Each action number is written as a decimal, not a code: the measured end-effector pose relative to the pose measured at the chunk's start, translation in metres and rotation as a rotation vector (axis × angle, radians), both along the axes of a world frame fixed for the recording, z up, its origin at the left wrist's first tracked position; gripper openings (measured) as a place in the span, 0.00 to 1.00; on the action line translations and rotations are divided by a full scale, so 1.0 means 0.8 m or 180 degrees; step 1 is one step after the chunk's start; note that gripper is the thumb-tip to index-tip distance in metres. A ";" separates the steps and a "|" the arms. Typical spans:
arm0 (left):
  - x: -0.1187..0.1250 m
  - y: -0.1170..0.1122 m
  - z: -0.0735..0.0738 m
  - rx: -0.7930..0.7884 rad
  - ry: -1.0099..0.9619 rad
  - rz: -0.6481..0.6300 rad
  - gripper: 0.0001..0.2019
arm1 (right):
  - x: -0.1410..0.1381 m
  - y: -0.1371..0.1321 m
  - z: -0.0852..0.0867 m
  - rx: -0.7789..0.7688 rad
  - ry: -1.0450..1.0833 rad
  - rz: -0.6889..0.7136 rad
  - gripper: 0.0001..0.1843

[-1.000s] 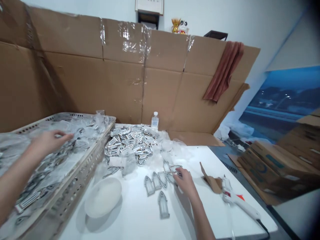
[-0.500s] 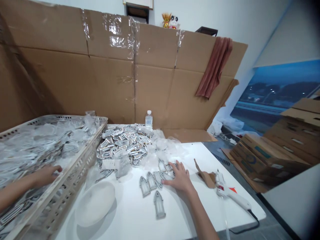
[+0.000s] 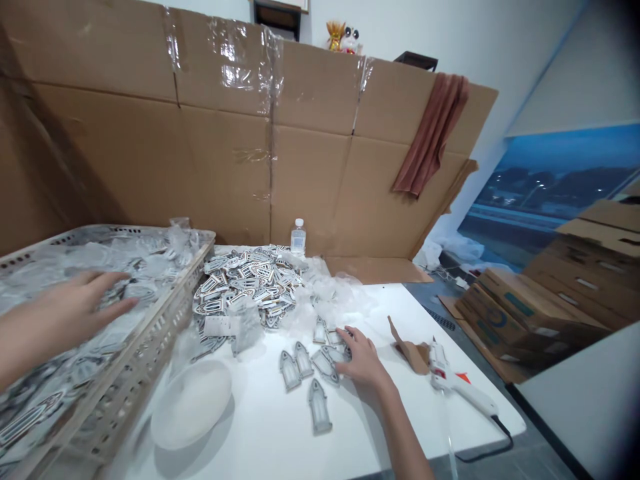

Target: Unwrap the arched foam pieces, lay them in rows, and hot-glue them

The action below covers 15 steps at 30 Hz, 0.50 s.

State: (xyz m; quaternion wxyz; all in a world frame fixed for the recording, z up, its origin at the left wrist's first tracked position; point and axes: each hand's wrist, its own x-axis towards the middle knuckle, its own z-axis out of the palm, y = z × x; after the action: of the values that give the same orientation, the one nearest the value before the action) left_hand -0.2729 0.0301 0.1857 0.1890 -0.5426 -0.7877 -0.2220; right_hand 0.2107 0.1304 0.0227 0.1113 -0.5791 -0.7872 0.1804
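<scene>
My left hand [image 3: 75,313] is over the white plastic crate [image 3: 150,360], slightly blurred, its fingers and thumb apart with nothing between them. Wrapped flat pieces and clear plastic bags fill that crate. On the white table my right hand [image 3: 363,360] lies with fingers spread, touching a small cluster of grey-edged, lantern-shaped pieces [image 3: 326,363]; its fingertips partly cover some of them. Nearer me lies a single lantern-shaped piece [image 3: 319,407] with a frosted middle. Two more lantern-shaped pieces [image 3: 296,365] rest side by side left of the cluster.
A heap of flat pieces [image 3: 250,287] is behind, with plastic bags [image 3: 330,293] and a bottle [image 3: 299,239]. A white oval dish [image 3: 193,403] is at the front left. At right are a glue gun [image 3: 463,387] with its cord and brown cardboard [image 3: 413,350]. A cardboard wall [image 3: 220,167] closes the back.
My left hand has risen from low in the crate and opened its fingers. My right hand has shifted slightly, and a piece by its thumb has turned.
</scene>
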 end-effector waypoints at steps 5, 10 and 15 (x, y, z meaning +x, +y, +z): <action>0.147 -0.064 0.001 -0.0177 -0.0168 -0.1435 0.23 | -0.008 -0.011 -0.004 0.0418 0.0049 -0.0068 0.38; 0.266 -0.093 -0.053 0.0043 -0.0378 -0.2452 0.16 | -0.021 -0.023 -0.006 0.0791 -0.0045 -0.0314 0.34; 0.290 -0.092 -0.094 0.0006 -0.0820 -0.2915 0.07 | -0.031 -0.025 -0.004 0.0917 -0.0171 -0.0546 0.28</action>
State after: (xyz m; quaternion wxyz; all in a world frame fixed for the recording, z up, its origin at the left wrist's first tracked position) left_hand -0.0408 -0.0436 0.1103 -0.0270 -0.8020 -0.4843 -0.3487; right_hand 0.1857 0.1108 0.0197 0.1870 -0.6268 -0.7553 0.0400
